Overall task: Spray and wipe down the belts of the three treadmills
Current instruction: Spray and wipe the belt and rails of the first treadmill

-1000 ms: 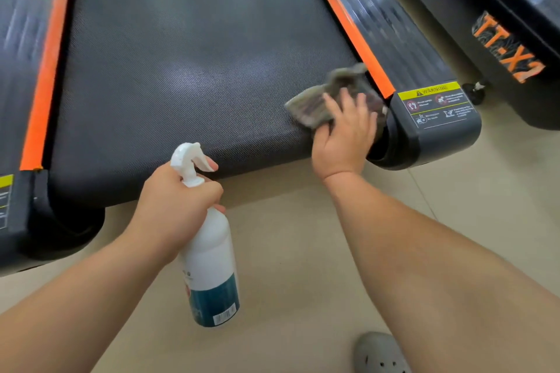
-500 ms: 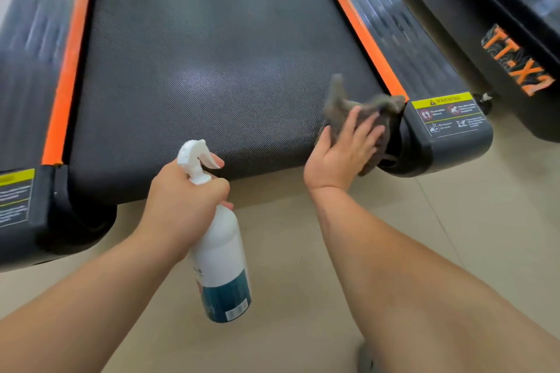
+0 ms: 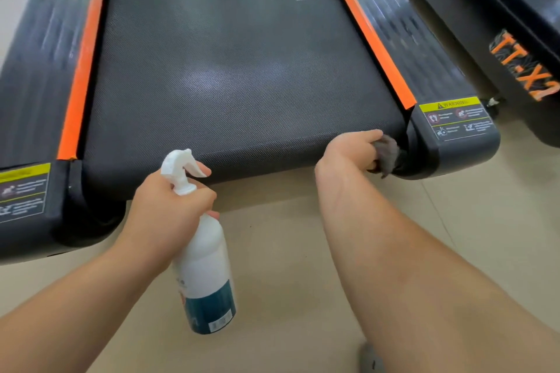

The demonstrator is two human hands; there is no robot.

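A black treadmill belt [image 3: 230, 63] with orange side strips fills the upper view, with a faint pale sheen near its middle. My left hand [image 3: 163, 209] grips the neck of a white spray bottle [image 3: 206, 263] with a teal base, one finger on the trigger, held over the floor in front of the belt's rear edge. My right hand [image 3: 351, 150] grips a bunched grey cloth [image 3: 389, 154] at the rounded rear right corner of the belt, against the black end cap [image 3: 460, 130]. Most of the cloth is hidden behind my fingers.
A second treadmill [image 3: 515, 48] with orange lettering stands close on the right, a narrow gap of beige tiled floor [image 3: 303, 251] between them. The left end cap [image 3: 33, 197] carries a yellow warning label. A grey shoe tip [image 3: 368, 357] shows at the bottom.
My right hand has slid the cloth off the belt's top, down over its rear right corner, and bunched it in the fingers. The left hand and bottle stayed roughly in place.
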